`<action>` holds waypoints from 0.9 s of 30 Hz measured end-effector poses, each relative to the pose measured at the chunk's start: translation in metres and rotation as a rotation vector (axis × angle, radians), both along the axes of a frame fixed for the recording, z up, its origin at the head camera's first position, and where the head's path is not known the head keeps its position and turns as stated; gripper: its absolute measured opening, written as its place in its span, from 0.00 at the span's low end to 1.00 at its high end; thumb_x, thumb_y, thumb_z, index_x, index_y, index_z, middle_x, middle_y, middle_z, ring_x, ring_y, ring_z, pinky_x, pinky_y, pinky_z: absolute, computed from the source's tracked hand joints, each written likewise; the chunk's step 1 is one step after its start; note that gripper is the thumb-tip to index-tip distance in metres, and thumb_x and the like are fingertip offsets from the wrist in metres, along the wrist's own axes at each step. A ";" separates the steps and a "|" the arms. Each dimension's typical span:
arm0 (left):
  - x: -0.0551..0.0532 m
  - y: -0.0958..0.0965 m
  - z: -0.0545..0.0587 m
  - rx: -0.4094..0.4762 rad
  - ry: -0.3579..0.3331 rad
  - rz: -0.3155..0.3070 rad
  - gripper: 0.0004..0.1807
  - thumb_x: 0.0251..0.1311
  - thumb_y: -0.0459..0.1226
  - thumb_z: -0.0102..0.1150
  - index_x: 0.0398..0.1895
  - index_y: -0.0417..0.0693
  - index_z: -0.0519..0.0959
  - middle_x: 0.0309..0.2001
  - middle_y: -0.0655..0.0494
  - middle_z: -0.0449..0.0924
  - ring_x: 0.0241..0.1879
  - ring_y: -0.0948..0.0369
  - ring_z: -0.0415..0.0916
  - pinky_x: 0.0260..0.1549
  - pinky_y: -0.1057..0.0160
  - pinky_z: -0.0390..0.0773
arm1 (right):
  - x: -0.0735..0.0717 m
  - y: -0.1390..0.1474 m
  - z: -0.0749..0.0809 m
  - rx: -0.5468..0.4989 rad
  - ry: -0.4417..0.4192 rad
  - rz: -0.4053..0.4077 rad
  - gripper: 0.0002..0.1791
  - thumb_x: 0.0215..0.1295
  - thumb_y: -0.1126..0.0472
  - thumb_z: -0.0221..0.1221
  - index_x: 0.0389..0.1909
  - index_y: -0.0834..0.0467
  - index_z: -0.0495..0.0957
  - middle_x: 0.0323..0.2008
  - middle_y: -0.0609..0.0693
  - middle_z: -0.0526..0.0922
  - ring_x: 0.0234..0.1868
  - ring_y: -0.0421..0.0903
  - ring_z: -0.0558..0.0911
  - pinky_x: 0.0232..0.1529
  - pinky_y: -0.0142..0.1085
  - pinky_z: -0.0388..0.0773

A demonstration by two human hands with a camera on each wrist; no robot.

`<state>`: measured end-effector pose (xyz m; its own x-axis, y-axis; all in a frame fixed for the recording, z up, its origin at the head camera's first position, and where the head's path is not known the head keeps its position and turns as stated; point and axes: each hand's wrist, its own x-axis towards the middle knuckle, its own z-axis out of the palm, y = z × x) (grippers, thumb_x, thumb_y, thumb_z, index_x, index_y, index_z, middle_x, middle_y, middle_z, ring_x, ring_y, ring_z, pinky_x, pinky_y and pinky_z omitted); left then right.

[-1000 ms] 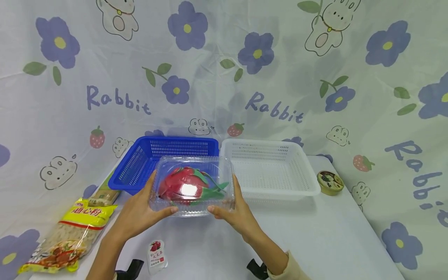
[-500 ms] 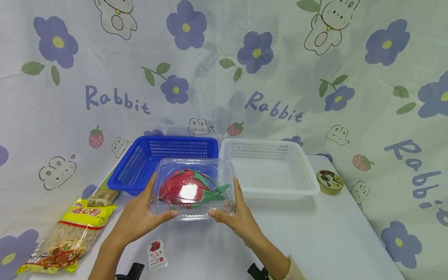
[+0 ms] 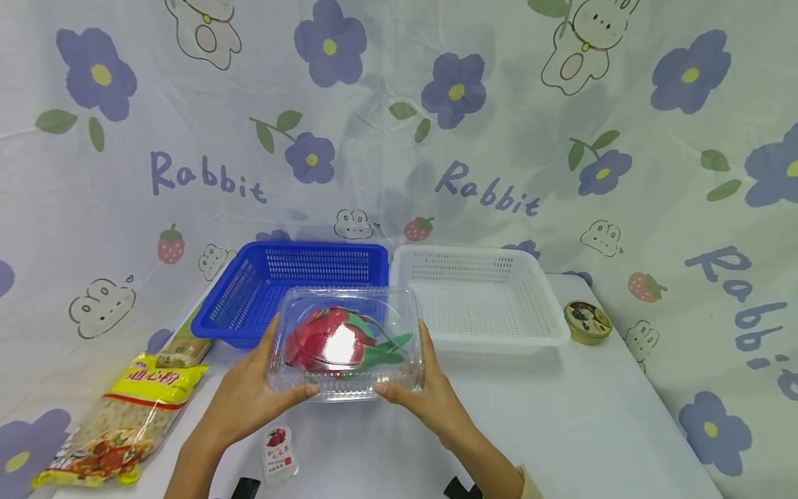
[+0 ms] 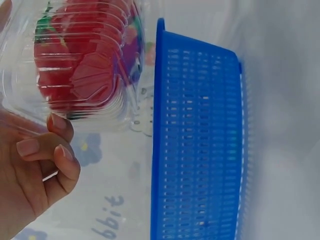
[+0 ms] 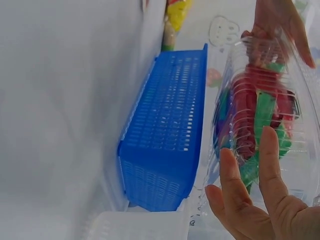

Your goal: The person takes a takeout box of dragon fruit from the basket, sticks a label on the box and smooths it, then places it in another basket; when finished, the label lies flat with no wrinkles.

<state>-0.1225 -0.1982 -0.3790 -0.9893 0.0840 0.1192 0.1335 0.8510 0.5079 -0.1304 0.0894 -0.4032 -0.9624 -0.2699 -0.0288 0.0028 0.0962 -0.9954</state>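
A clear plastic clamshell box (image 3: pixel 349 339) is held up between both hands in front of the baskets. Inside lies a red dragon fruit (image 3: pixel 327 339) with green leaf tips, seen through the lid. My left hand (image 3: pixel 252 391) grips the box's left end, its thumb along the near edge. At the opposite end my right hand (image 3: pixel 430 402) grips it likewise, thumb on the near rim. The left wrist view shows curled left fingers (image 4: pixel 64 150) at the box's corner. In the right wrist view, right fingertips (image 5: pixel 270 145) press against the ribbed side.
Behind the box stand a blue basket (image 3: pixel 227 305) and a white basket (image 3: pixel 492 339), side by side. A yellow pasta bag (image 3: pixel 134 416) lies at left with another packet (image 3: pixel 185 348) behind it. A round tin (image 3: pixel 588 324) stands right; a small dragon-fruit label (image 3: pixel 279 454) lies in front.
Both hands have lowered the clamshell box slightly and moved it a little toward me and to the right. The grip on it stays the same.
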 end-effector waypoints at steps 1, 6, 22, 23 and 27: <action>0.001 0.000 0.000 0.002 0.003 0.000 0.67 0.48 0.65 0.66 0.81 0.57 0.32 0.73 0.30 0.57 0.64 0.26 0.63 0.52 0.26 0.68 | 0.000 0.000 0.000 0.003 0.003 -0.001 0.64 0.53 0.48 0.73 0.77 0.27 0.34 0.69 0.66 0.66 0.66 0.64 0.71 0.51 0.56 0.80; 0.004 0.002 -0.001 0.000 -0.019 0.009 0.68 0.48 0.66 0.65 0.81 0.56 0.32 0.73 0.30 0.56 0.63 0.25 0.63 0.51 0.26 0.69 | 0.004 0.002 0.000 0.002 0.012 0.003 0.64 0.53 0.47 0.73 0.77 0.26 0.34 0.69 0.66 0.65 0.65 0.64 0.71 0.51 0.57 0.80; 0.012 0.005 -0.005 0.018 -0.052 0.017 0.68 0.48 0.66 0.65 0.80 0.60 0.30 0.74 0.31 0.54 0.63 0.25 0.64 0.50 0.27 0.71 | 0.016 0.004 -0.001 -0.006 0.000 0.007 0.65 0.54 0.51 0.73 0.77 0.28 0.32 0.71 0.66 0.63 0.63 0.63 0.74 0.54 0.61 0.77; 0.012 0.004 -0.006 0.019 -0.055 0.018 0.68 0.48 0.66 0.65 0.80 0.60 0.30 0.74 0.31 0.54 0.63 0.26 0.63 0.50 0.26 0.70 | 0.016 0.004 -0.002 -0.005 -0.003 0.007 0.65 0.54 0.51 0.73 0.77 0.27 0.32 0.71 0.66 0.63 0.63 0.63 0.74 0.53 0.61 0.77; 0.014 0.004 -0.008 0.029 -0.053 0.019 0.68 0.48 0.66 0.66 0.80 0.60 0.30 0.75 0.32 0.54 0.63 0.26 0.64 0.49 0.26 0.71 | 0.018 0.005 -0.003 0.004 -0.005 0.006 0.65 0.54 0.51 0.73 0.77 0.28 0.32 0.69 0.67 0.65 0.62 0.62 0.74 0.51 0.59 0.79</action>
<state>-0.1088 -0.1937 -0.3867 -0.9957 0.0630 0.0682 0.0899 0.8379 0.5383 -0.1121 0.0940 -0.4057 -0.9607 -0.2754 -0.0352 0.0077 0.1001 -0.9949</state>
